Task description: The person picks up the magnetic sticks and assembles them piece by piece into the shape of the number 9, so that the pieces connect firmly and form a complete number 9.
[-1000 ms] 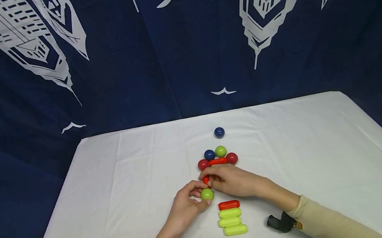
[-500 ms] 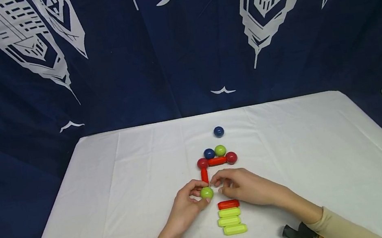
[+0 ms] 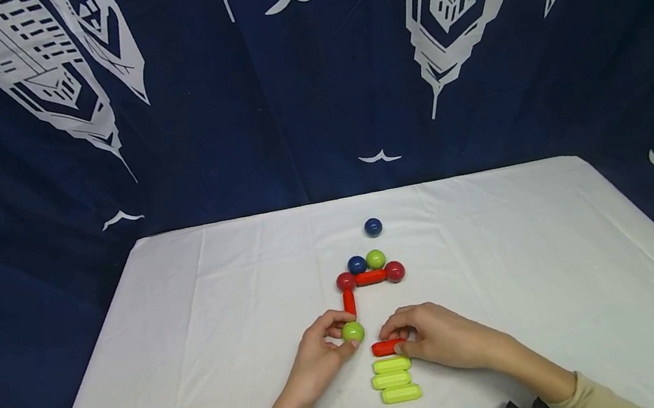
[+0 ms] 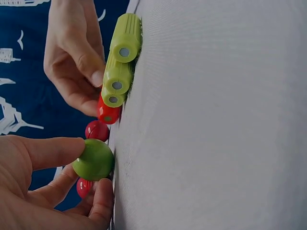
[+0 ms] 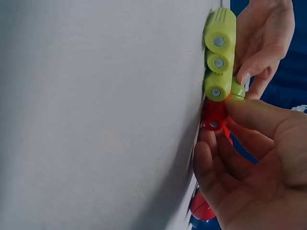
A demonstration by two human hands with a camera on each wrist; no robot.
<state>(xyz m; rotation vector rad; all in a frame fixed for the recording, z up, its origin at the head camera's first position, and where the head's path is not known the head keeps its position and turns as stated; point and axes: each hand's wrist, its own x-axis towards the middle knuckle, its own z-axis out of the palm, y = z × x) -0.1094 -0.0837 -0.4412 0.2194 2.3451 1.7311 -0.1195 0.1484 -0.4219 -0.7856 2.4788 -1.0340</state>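
Observation:
My left hand [image 3: 346,333] pinches a green ball [image 3: 353,332] on the white table [image 3: 194,336], at the near end of an upright red bar [image 3: 349,301]. That bar joins a red ball [image 3: 346,281], a crosswise red bar [image 3: 371,277] and a second red ball [image 3: 395,271]. My right hand [image 3: 393,341] pinches a loose red bar [image 3: 385,348] [image 5: 214,115] at the far end of a row of three green bars [image 3: 394,379] [image 4: 120,62]. In the left wrist view thumb and fingers wrap the green ball [image 4: 94,159].
A blue ball [image 3: 357,265] and a green ball [image 3: 376,259] lie just behind the crosswise bar. Another blue ball [image 3: 373,227] sits farther back alone. A dark blue printed curtain [image 3: 308,80] hangs behind the table.
My right hand let go of the upright red bar, came back toward me and took hold of the loose red bar. My left hand stayed on the green ball.

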